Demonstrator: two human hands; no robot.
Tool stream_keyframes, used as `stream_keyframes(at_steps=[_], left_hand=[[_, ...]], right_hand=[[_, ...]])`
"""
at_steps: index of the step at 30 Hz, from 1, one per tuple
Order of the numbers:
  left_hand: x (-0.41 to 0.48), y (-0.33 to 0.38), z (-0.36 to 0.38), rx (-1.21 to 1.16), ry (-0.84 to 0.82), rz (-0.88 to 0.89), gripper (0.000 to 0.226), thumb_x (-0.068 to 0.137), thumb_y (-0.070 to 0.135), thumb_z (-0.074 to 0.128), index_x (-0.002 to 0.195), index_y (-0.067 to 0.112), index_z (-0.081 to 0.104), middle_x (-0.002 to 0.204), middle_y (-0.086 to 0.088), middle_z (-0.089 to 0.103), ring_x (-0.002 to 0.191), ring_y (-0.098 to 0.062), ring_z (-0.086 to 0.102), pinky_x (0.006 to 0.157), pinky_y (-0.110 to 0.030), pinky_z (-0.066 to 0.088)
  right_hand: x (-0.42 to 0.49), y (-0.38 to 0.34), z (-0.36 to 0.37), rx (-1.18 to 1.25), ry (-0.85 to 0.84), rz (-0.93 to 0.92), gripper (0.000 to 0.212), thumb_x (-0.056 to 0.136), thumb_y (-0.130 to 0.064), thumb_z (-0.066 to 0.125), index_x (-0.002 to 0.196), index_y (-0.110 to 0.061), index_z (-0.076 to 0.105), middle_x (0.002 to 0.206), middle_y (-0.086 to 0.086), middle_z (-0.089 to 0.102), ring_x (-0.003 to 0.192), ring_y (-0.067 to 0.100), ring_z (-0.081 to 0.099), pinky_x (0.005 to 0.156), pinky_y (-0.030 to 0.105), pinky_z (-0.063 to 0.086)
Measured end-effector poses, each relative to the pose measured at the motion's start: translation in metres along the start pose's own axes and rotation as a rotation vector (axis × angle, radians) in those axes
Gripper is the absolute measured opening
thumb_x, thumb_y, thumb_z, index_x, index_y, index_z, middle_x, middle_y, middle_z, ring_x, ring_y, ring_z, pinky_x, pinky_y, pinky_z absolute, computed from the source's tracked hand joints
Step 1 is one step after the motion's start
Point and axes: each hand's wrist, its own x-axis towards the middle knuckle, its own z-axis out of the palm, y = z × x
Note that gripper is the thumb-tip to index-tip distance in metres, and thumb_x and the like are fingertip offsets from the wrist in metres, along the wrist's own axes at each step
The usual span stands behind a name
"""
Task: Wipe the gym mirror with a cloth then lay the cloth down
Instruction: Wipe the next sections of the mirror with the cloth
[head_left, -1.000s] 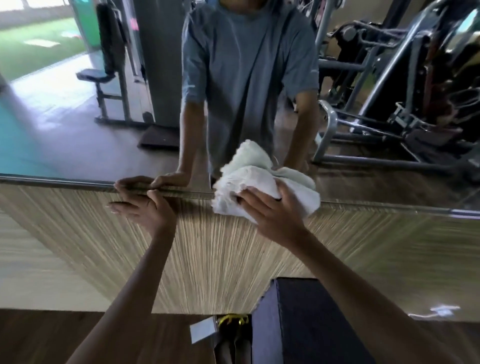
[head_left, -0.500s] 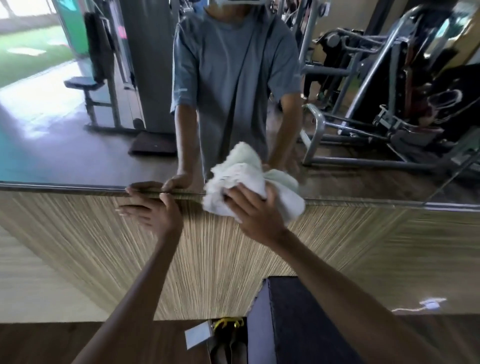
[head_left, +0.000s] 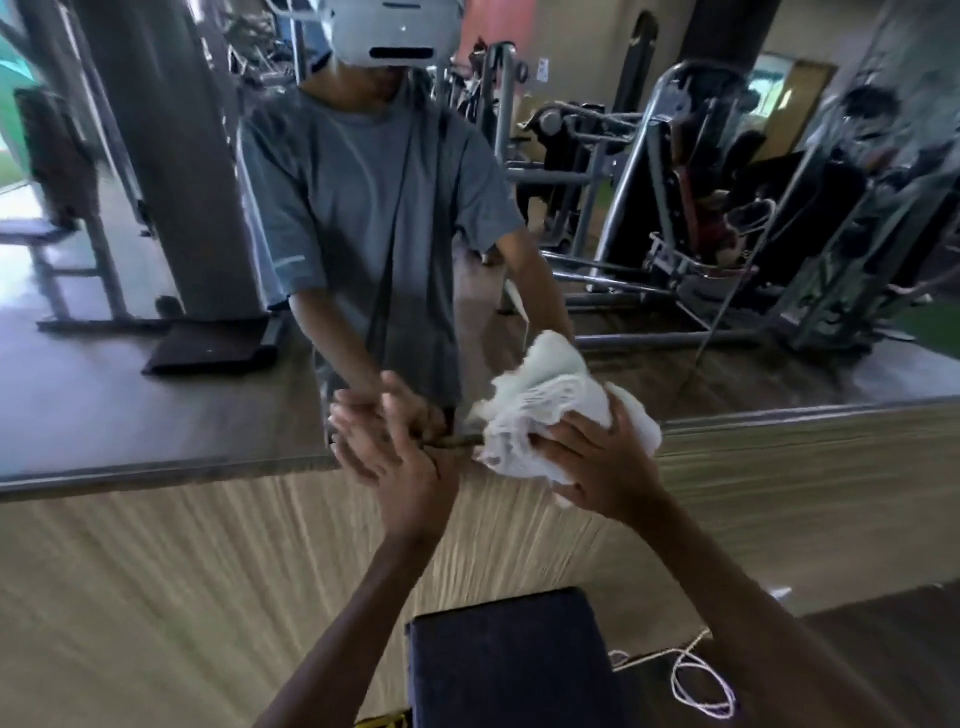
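The gym mirror (head_left: 156, 405) fills the upper half of the view, its metal bottom edge running across the middle above a beige wall panel. My right hand (head_left: 602, 462) presses a bunched white cloth (head_left: 535, 410) against the glass at the mirror's lower edge, fingers spread over it and curling around the bunch. My left hand (head_left: 400, 467) rests flat with straight fingers on the mirror's bottom edge, just left of the cloth. The cloth's reflection shows right above it.
A dark padded block (head_left: 509, 660) stands low in the middle, near my body. A white cord (head_left: 696, 686) lies looped on the floor to its right. The beige panel (head_left: 208, 571) spans below the mirror. Reflected gym machines and a person in a grey shirt show in the glass.
The view has tilted up and shifted. My right hand with the cloth has moved right along the mirror's lower edge, and my left hand has followed closer to it.
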Motion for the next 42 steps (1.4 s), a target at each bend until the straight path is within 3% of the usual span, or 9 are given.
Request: stream_keyframes(at_steps=[6, 9, 13, 17, 20, 24, 28, 36, 42], left_hand=[[0.010, 0.048, 0.041, 0.168, 0.030, 0.265, 0.086, 0.084, 0.026, 0.055, 0.160, 0.022, 0.014, 0.159, -0.031, -0.020, 0.149, -0.044, -0.023, 0.118, -0.064, -0.007], [0.034, 0.057, 0.035, 0.212, 0.128, 0.562, 0.064, 0.089, 0.030, 0.052, 0.149, 0.021, 0.034, 0.166, -0.010, -0.022, 0.153, -0.028, -0.018, 0.119, -0.056, -0.009], [0.071, 0.076, 0.025, 0.152, 0.181, 0.592, 0.063, 0.094, 0.027, 0.052, 0.152, 0.023, 0.029, 0.166, -0.001, -0.022, 0.154, -0.024, -0.017, 0.119, -0.062, -0.002], [0.075, 0.067, 0.024, 0.232, 0.200, 0.627, 0.066, 0.095, 0.029, 0.053, 0.155, 0.017, 0.029, 0.166, -0.013, 0.007, 0.155, -0.028, -0.003, 0.120, -0.062, 0.005], [0.077, 0.061, 0.029, 0.325, 0.272, 0.672, 0.063, 0.095, 0.035, 0.050, 0.153, 0.015, 0.036, 0.163, -0.012, 0.017, 0.155, -0.029, 0.008, 0.122, -0.058, 0.008], [0.079, 0.062, 0.034, 0.350, 0.352, 0.682, 0.060, 0.095, 0.035, 0.046, 0.151, 0.015, 0.038, 0.162, -0.011, 0.020, 0.155, -0.028, 0.010, 0.122, -0.056, 0.012], [0.078, 0.060, 0.036, 0.366, 0.384, 0.683, 0.060, 0.094, 0.035, 0.047, 0.151, 0.015, 0.039, 0.162, -0.012, 0.022, 0.155, -0.028, 0.011, 0.123, -0.054, 0.012], [0.076, 0.056, 0.038, 0.365, 0.371, 0.697, 0.062, 0.095, 0.038, 0.046, 0.152, 0.016, 0.038, 0.168, -0.010, 0.012, 0.154, -0.031, 0.015, 0.123, -0.054, 0.011], [0.080, 0.059, 0.041, 0.385, 0.411, 0.687, 0.059, 0.096, 0.038, 0.044, 0.151, 0.017, 0.039, 0.168, -0.010, 0.013, 0.154, -0.031, 0.015, 0.123, -0.055, 0.012]], right_hand=[[-0.058, 0.064, 0.013, -0.006, 0.038, 0.417, 0.050, 0.081, -0.045, 0.053, 0.121, -0.014, 0.048, 0.142, 0.013, 0.038, 0.127, 0.036, 0.040, 0.094, 0.070, 0.041], [-0.019, 0.058, 0.017, 0.016, 0.227, 0.704, 0.055, 0.085, -0.046, 0.046, 0.128, -0.012, 0.046, 0.148, 0.020, 0.032, 0.134, 0.038, 0.035, 0.100, 0.060, 0.035], [0.053, 0.020, 0.002, 0.218, 0.509, 1.022, 0.063, 0.089, -0.047, 0.041, 0.145, -0.017, 0.037, 0.154, 0.020, 0.024, 0.143, 0.037, 0.024, 0.106, 0.061, 0.021], [0.036, -0.002, 0.022, 0.126, 0.439, 0.701, 0.048, 0.095, -0.047, 0.037, 0.136, -0.025, 0.046, 0.164, 0.010, 0.013, 0.152, 0.022, 0.009, 0.113, 0.055, 0.012], [-0.003, 0.021, 0.036, 0.020, 0.392, 0.469, 0.044, 0.099, -0.054, 0.033, 0.124, -0.024, 0.053, 0.158, 0.007, 0.025, 0.141, 0.026, 0.029, 0.102, 0.052, 0.028], [0.005, 0.060, 0.017, 0.040, 0.503, 0.720, 0.051, 0.081, -0.049, 0.054, 0.122, -0.018, 0.054, 0.147, 0.016, 0.038, 0.134, 0.033, 0.036, 0.099, 0.045, 0.030], [0.068, 0.041, -0.015, 0.223, 0.662, 1.055, 0.061, 0.085, -0.046, 0.051, 0.140, -0.020, 0.045, 0.151, 0.021, 0.038, 0.140, 0.034, 0.030, 0.110, 0.052, 0.024], [-0.003, 0.042, 0.018, -0.055, 0.379, 0.367, 0.041, 0.093, -0.050, 0.042, 0.126, -0.028, 0.052, 0.153, 0.009, 0.032, 0.133, 0.028, 0.036, 0.092, 0.047, 0.033], [0.042, 0.106, -0.032, 0.019, 0.589, 0.765, 0.054, 0.085, -0.042, 0.051, 0.133, -0.019, 0.052, 0.150, 0.018, 0.043, 0.135, 0.032, 0.036, 0.097, 0.046, 0.030]])
